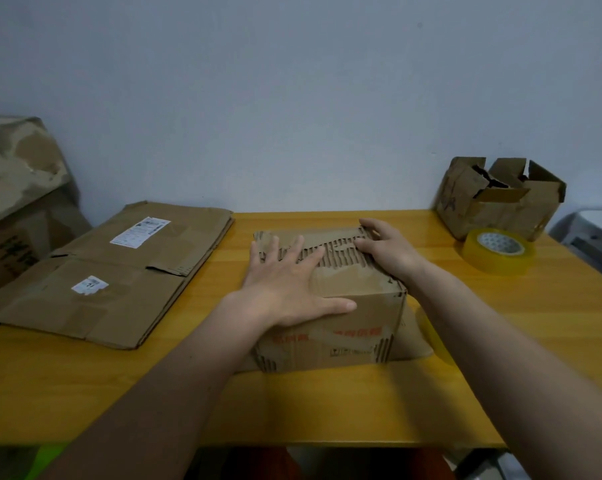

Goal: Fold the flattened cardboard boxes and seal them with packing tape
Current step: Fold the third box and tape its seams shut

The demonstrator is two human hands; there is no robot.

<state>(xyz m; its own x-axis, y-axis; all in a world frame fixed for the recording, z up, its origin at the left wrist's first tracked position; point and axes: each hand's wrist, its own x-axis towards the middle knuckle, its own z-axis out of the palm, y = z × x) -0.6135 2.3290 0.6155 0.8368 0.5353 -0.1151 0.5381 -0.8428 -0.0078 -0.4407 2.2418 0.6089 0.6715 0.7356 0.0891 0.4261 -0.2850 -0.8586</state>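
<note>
- The box (330, 299) sits at the centre of the frame on the yellow table (327, 403), folded into shape, its top flaps down; the paper skin is torn off part of the top, baring the corrugation.
- The left hand (285, 289) lies flat on the box top, fingers spread wide and straight, thumb stretched along the near top edge.
- The right hand (386, 247) rests on the far right part of the top, fingers loosely bent over the torn strip, pressing rather than gripping.
- The tape (498, 250), a yellowish roll, lies flat at the right of the frame, well apart from both hands.
- A flat box stack (112, 275) lies at the left of the table.
- An open box (500, 199) stands at the upper right, just behind the tape.
- A crumpled carton (19, 188) stands at the far left edge, beside the table.
</note>
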